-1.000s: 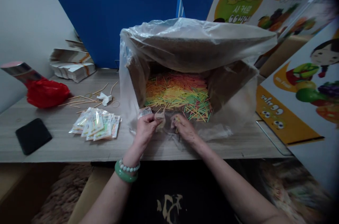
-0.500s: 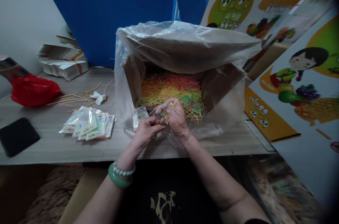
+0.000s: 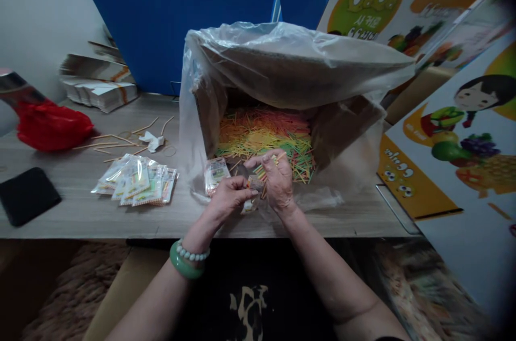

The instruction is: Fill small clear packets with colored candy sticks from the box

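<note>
At the plastic-lined box's mouth, I see my right grip closed around colored sticks, their ends just beside the small packet my left grip pinches.

One view, from the head
It looks forward and down, from quite near, over the hands and the bench.

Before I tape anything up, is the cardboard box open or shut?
The cardboard box is open: the coloured sticks inside show through its uncovered mouth.
</note>
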